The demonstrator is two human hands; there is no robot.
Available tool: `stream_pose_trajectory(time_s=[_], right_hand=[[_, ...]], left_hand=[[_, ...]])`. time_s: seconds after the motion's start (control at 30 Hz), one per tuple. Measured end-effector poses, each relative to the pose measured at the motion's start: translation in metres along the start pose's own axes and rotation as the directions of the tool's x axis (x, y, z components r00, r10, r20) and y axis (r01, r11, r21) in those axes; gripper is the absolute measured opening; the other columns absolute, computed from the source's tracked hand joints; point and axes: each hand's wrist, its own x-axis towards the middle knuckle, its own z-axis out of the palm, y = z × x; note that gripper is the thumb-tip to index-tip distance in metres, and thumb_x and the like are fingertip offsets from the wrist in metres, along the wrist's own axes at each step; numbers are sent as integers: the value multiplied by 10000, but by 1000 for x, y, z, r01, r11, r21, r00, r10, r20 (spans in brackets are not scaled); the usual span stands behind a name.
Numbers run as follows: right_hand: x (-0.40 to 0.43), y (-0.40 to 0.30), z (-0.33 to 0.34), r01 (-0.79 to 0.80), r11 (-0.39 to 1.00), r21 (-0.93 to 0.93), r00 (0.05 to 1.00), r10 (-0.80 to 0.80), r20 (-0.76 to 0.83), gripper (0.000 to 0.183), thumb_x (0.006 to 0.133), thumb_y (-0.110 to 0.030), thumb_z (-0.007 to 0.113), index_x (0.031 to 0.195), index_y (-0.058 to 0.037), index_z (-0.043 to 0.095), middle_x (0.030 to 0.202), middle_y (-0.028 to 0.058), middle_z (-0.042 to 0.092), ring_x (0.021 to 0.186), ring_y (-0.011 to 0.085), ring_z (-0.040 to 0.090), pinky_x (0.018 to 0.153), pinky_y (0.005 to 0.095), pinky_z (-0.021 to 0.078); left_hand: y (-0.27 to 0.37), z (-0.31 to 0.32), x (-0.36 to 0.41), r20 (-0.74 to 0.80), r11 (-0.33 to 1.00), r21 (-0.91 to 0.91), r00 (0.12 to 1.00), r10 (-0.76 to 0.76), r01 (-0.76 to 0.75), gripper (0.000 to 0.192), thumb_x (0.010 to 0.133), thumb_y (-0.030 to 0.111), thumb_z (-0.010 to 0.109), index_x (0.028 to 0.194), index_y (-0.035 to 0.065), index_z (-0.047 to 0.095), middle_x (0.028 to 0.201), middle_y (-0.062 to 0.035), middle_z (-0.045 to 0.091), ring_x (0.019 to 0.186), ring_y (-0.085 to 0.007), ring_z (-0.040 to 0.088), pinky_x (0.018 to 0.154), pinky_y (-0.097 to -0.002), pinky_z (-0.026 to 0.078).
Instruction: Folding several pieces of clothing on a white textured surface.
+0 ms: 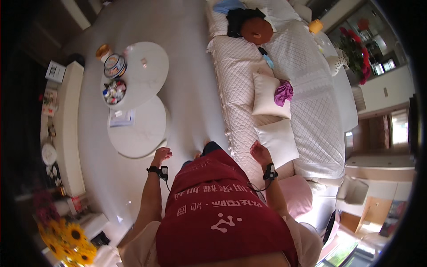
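My left hand (162,155) is empty, its fingers apart and slightly curled, near the edge of the lower round white coffee table (143,140). On the other side, my right hand (260,153) holds nothing and hangs over the quilted sofa cover (233,100), close to a white cushion (278,142). Both wrists wear black bands with small devices and cables. A dark red apron (227,200) with white writing covers my front. A second cream cushion (267,95) has a crumpled purple cloth (284,93) lying on it.
A taller oval table (150,70) carries a bowl of small items (114,91) and a patterned round container (115,66). Papers (122,118) lie on the lower table. A long low cabinet (71,133) and sunflowers (75,234) stand left. A brown round cushion (256,30) rests on the sofa's far end.
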Motion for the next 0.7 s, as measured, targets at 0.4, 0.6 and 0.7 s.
stream_pose_trajectory(time_s=[0.4, 0.6, 0.7], right_hand=[[282, -89, 108, -24, 999, 46, 999, 26, -44, 102, 978, -141, 506, 947, -86, 586, 823, 41, 628, 761, 211, 612, 745, 333, 515], [425, -142, 233, -122, 983, -138, 991, 127, 32, 114, 980, -169, 546, 947, -78, 608, 816, 17, 632, 759, 172, 605, 768, 317, 507], [486, -153, 291, -95, 965, -244, 994, 79, -71, 89, 969, -140, 533, 996, -77, 590, 827, 22, 623, 759, 175, 612, 735, 311, 512]], left_hand=[[119, -84, 108, -118, 968, -131, 966, -230, 214, 205, 918, 99, 565, 1093, 10, 622, 923, -137, 709, 710, -189, 690, 616, -273, 564], [229, -107, 178, -166, 965, -171, 960, -226, 197, 236, 914, 84, 553, 1132, 4, 596, 938, -136, 699, 810, -209, 698, 709, -307, 580], [282, -121, 232, -149, 973, -174, 972, -181, 155, 248, 919, 98, 549, 1144, 0, 588, 956, -134, 691, 844, -216, 694, 772, -325, 573]])
